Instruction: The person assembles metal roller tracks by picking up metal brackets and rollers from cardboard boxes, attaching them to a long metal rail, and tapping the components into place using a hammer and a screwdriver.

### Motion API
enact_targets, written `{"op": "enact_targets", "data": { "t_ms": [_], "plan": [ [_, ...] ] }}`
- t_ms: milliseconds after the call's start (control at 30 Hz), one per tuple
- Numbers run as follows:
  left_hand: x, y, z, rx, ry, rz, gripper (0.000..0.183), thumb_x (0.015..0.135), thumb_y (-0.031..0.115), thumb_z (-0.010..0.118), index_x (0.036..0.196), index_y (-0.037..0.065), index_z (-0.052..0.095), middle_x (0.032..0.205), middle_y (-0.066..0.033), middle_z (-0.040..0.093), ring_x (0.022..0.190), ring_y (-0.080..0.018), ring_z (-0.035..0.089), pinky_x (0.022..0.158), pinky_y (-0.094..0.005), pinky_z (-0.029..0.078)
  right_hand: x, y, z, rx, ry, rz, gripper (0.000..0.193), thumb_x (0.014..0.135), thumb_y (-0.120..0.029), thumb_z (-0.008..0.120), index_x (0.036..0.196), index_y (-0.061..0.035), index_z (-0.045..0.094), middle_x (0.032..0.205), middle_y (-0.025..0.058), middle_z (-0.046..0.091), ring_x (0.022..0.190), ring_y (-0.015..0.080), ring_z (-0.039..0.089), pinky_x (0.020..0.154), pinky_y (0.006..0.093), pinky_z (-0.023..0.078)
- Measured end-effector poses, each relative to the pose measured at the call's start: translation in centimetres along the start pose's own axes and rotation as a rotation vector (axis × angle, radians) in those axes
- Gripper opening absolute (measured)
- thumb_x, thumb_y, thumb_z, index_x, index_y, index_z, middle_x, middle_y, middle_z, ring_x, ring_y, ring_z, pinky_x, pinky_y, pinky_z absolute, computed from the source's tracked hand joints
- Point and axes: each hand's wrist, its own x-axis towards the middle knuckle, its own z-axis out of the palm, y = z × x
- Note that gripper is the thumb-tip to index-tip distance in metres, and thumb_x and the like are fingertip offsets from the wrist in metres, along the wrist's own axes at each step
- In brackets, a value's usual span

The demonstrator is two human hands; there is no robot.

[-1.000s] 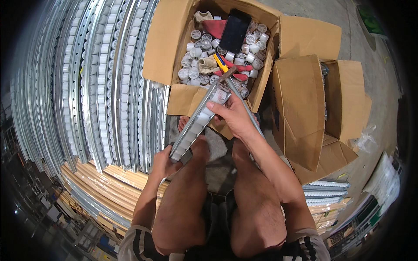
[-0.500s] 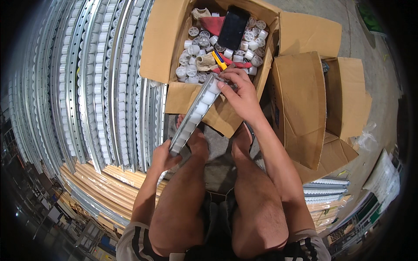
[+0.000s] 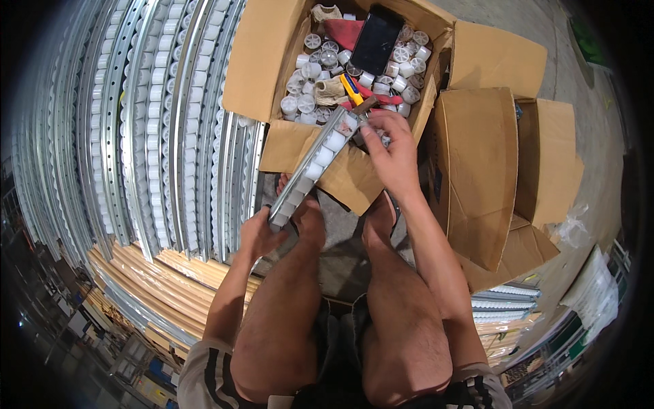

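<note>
My left hand (image 3: 261, 233) is closed around the lower end of a short metal roller track (image 3: 306, 174), a channel lined with white plastic rollers. The track slants up and right, and its upper end rests over the front flap of an open cardboard box (image 3: 281, 146). By that upper end, the last roller (image 3: 346, 125) looks duller and reddish. My right hand (image 3: 394, 146) is just right of it, fingers curled; something small and pale shows under them, too hidden to name. A brown, blunt-ended piece (image 3: 366, 105) sticks out above the right fingers.
Inside the box lie loose white rollers (image 3: 306, 103), a black phone (image 3: 377, 39), a yellow-and-blue cutter (image 3: 351, 88), and red cloth. Long roller tracks (image 3: 160, 129) are stacked at left. Another open carton (image 3: 477, 177) stands at right. My bare legs are below.
My right hand has come off the track's upper end and shifted slightly right and down, uncovering the end roller. The left hand keeps its hold.
</note>
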Motion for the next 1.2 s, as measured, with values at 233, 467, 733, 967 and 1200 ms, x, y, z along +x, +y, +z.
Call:
{"op": "enact_targets", "data": {
  "t_ms": [233, 467, 733, 967, 1200],
  "plan": [
    [0.6, -1.1, 0.1, -0.08, -0.042, 0.024, 0.052, 0.066, 0.032, 0.083, 0.104, 0.003, 0.061, 0.09, -0.0247, 0.07, 0.087, -0.0445, 0.068, 0.076, -0.0484, 0.054, 1.0, -1.1, -0.7, -0.395, 0.103, 0.062, 0.023, 0.085, -0.016, 0.074, 0.1, 0.0014, 0.069, 0.102, 0.0181, 0.063, 0.106, 0.037, 0.059, 0.09, 0.0457, 0.048],
    [1.0, -1.8, 0.4, -0.115, -0.07, 0.008, 0.052, 0.068, 0.027, 0.079, 0.111, 0.002, 0.062, 0.089, -0.0265, 0.069, 0.088, -0.0459, 0.067, 0.075, -0.0477, 0.054, 2.4, -0.7, 0.6, -0.39, -0.175, -0.286, 0.032, 0.08, -0.02, 0.079, 0.104, 0.0001, 0.071, 0.108, 0.0152, 0.061, 0.106, 0.0348, 0.057, 0.093, 0.0439, 0.048],
    [0.6, -0.5, 0.0, -0.068, -0.064, -0.03, 0.051, 0.07, 0.033, 0.08, 0.104, 0.001, 0.059, 0.09, -0.0256, 0.07, 0.089, -0.0445, 0.068, 0.078, -0.0493, 0.054, 2.7, -0.6, 1.1, -0.419, -0.174, -0.271, 0.022, 0.079, -0.017, 0.079, 0.09, 0.0011, 0.074, 0.097, 0.0149, 0.063, 0.098, 0.0341, 0.056, 0.09, 0.0443, 0.048],
    [0.7, -0.4, 0.4, -0.02, -0.036, -0.03, 0.048, 0.071, 0.033, 0.079, 0.099, 0.0, 0.058, 0.09, -0.0249, 0.071, 0.087, -0.0442, 0.068, 0.077, -0.0487, 0.055, 3.4, -0.3, 1.5, -0.453, -0.229, -0.294, 0.022, 0.074, -0.014, 0.079, 0.087, 0.0031, 0.072, 0.096, 0.0156, 0.064, 0.099, 0.0348, 0.057, 0.091, 0.0447, 0.048],
    [0.7, -0.1, 0.1, -0.068, -0.035, -0.044, 0.05, 0.072, 0.033, 0.078, 0.103, -0.001, 0.06, 0.093, -0.0251, 0.071, 0.09, -0.0429, 0.069, 0.079, -0.0478, 0.055, 3.2, -0.4, 1.8, -0.484, -0.186, -0.337, 0.024, 0.076, -0.013, 0.078, 0.091, 0.0034, 0.071, 0.101, 0.0159, 0.063, 0.102, 0.0349, 0.057, 0.09, 0.0458, 0.048]
  ]
}}
